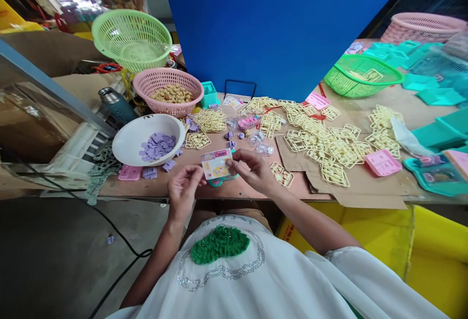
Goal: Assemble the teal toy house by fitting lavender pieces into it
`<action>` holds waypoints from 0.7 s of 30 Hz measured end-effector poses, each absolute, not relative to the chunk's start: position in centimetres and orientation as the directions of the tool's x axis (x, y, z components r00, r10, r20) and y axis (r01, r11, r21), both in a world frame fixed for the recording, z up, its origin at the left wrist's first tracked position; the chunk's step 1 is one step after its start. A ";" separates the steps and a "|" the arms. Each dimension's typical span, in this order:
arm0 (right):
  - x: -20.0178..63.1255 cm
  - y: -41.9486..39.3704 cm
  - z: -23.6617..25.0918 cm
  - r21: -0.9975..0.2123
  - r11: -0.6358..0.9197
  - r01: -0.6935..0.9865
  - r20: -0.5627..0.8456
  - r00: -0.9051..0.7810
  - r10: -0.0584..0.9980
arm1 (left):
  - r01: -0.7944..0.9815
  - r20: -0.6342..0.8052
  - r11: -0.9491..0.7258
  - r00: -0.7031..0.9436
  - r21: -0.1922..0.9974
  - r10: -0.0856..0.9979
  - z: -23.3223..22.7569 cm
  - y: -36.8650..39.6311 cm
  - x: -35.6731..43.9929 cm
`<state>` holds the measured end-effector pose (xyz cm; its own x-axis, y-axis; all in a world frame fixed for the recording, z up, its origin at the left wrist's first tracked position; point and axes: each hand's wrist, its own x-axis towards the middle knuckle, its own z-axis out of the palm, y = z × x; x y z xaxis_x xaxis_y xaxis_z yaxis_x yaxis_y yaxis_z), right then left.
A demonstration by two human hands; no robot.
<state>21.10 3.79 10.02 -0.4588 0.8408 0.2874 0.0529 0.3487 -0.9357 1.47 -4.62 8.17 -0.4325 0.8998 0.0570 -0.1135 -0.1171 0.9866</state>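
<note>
I hold a small teal toy piece with a printed sticker face point(216, 167) just above the near edge of the brown table point(256, 187). My left hand point(185, 188) grips its lower left side. My right hand point(252, 168) pinches its upper right corner with thumb and forefinger. A white bowl point(126, 138) with several purple plastic parts sits just left of my hands. Loose purple and pink parts point(146, 172) lie beside the bowl.
Several yellow plastic part frames point(329, 148) cover the table's middle and right. A pink basket of tan pieces point(168, 92) and a green basket point(131, 38) stand at the back left. Another green basket point(360, 75), teal trays point(435, 89), pink pieces point(382, 162) and a yellow bin point(431, 255) are on the right.
</note>
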 end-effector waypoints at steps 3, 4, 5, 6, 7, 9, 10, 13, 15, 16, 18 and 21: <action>21.3 4.0 10.7 -0.914 0.402 0.043 0.342 -0.447 0.826 | -0.151 0.098 -0.185 -0.454 0.971 0.886 9.2 -4.0 0.9; 21.3 4.0 11.1 -0.903 0.429 0.040 0.362 -0.469 0.806 | -0.158 0.098 -0.178 -0.419 0.971 0.903 9.5 -3.8 0.9; 21.2 4.2 11.5 -0.889 0.456 0.039 0.380 -0.493 0.783 | -0.156 0.093 -0.163 -0.379 0.974 0.921 9.8 -3.5 0.9; 21.2 4.3 11.9 -0.876 0.481 0.038 0.398 -0.507 0.764 | -0.149 0.085 -0.145 -0.351 0.978 0.933 9.9 -3.2 1.0; 21.2 4.5 12.3 -0.867 0.497 0.034 0.415 -0.503 0.758 | -0.142 0.077 -0.134 -0.348 0.981 0.934 10.1 -3.0 1.0; 21.4 5.0 12.7 -0.872 0.489 0.012 0.434 -0.440 0.786 | -0.145 0.069 -0.142 -0.422 0.979 0.904 10.3 -2.7 0.9; 21.6 5.3 12.8 -0.886 0.464 -0.004 0.429 -0.392 0.814 | -0.160 0.065 -0.159 -0.478 0.974 0.876 10.3 -2.7 0.8; 22.6 5.7 12.6 -0.916 0.401 -0.034 0.395 -0.264 0.880 | -0.226 0.026 -0.191 -0.579 0.955 0.815 10.6 -2.8 0.2; 23.0 5.6 12.3 -0.914 0.406 -0.006 0.395 -0.245 0.885 | -0.261 -0.008 -0.171 -0.570 0.950 0.822 10.7 -3.0 0.2; 23.0 5.4 12.1 -0.907 0.420 0.015 0.403 -0.252 0.880 | -0.275 -0.025 -0.154 -0.552 0.949 0.834 10.7 -3.1 0.4; 22.6 4.9 11.9 -0.887 0.458 0.059 0.424 -0.290 0.858 | -0.296 -0.054 -0.115 -0.508 0.948 0.860 10.7 -3.2 1.0; 21.5 4.2 11.5 -0.867 0.493 0.074 0.440 -0.353 0.826 | -0.298 -0.079 -0.065 -0.447 0.952 0.891 10.4 -3.4 2.1</action>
